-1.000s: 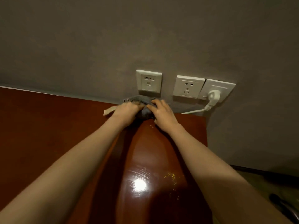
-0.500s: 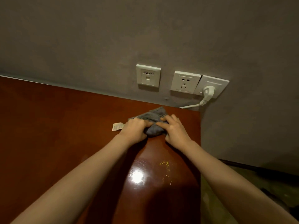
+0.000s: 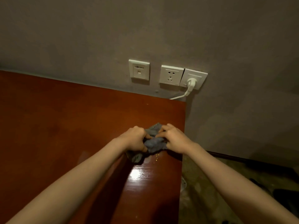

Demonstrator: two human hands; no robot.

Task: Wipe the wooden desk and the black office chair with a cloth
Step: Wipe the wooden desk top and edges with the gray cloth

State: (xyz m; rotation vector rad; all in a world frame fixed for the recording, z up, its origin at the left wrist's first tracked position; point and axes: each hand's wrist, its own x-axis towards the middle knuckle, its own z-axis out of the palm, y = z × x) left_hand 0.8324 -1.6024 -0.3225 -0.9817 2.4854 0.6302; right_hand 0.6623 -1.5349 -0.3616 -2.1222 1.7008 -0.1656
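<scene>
Wooden desk (image 3: pixel 64 126), right edge: wiping with both hands (image 3: pixel 135 139) (image 3: pixel 175 139), fingers bunching grey cloth (image 3: pixel 153 143); next, sweep yellow crumbs (image 3: pixel 156 156) near

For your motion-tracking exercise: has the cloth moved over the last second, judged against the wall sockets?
Yes. The cloth, bunched under both hands, has been pulled away from the sockets toward the person, along the desk's right edge.
</scene>
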